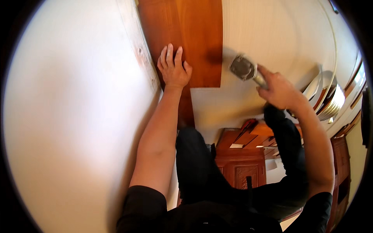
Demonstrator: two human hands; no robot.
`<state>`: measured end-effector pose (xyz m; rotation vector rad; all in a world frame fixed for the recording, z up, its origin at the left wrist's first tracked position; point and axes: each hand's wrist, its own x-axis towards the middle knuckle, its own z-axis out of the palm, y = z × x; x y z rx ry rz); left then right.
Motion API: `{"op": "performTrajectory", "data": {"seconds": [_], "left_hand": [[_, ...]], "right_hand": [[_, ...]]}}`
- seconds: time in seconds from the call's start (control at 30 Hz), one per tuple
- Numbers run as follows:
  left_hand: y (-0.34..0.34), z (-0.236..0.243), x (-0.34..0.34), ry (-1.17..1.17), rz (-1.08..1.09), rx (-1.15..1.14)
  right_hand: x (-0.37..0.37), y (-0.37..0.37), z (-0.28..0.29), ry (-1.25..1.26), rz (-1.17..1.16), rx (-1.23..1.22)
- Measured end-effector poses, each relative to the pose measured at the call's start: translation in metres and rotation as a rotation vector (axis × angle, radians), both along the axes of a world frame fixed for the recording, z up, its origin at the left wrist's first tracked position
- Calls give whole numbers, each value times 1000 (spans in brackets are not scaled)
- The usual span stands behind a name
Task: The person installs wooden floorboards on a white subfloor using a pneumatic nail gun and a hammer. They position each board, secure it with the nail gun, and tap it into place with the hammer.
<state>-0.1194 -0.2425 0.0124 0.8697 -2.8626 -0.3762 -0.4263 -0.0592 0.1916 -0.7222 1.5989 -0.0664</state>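
Observation:
Reddish-brown wooden floor planks [202,46] lie along the white wall, their near ends stepped. Pressed flat on them close to the wall is my left hand [174,70], open, fingers slightly spread and holding nothing. My right hand [281,89] is closed around the grey handle of a mallet [244,66], its forefinger stretched along the handle. The mallet's blocky dark grey head is raised just right of the planks' edge, apart from them, and casts a shadow.
The white wall [70,97] fills the left side. Pale sheeting [264,27] covers the floor beside the planks. At right stand a shiny ribbed container [333,106] and a pale cable [333,42]. Loose boards [237,138] and a carved wooden cabinet [244,171] are near my legs.

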Motion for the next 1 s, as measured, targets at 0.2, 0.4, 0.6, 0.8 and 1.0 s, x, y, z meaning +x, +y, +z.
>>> {"op": "performTrajectory", "data": {"seconds": [0.2, 0.4, 0.6, 0.8, 1.0], "left_hand": [[3, 0, 10, -4, -6, -53], [6, 0, 0, 31, -74, -95], [5, 0, 3, 47, -108, -111], [10, 1, 2, 5, -135, -135], [15, 9, -5, -35, -164, -160]], "right_hand": [[69, 31, 24, 84, -673, 141], [214, 89, 37, -628, -1964, 323], [317, 49, 10, -868, -2285, 227], [330, 40, -6, -1013, -2387, 14], [330, 26, -6, -1002, -2439, 10]]}}
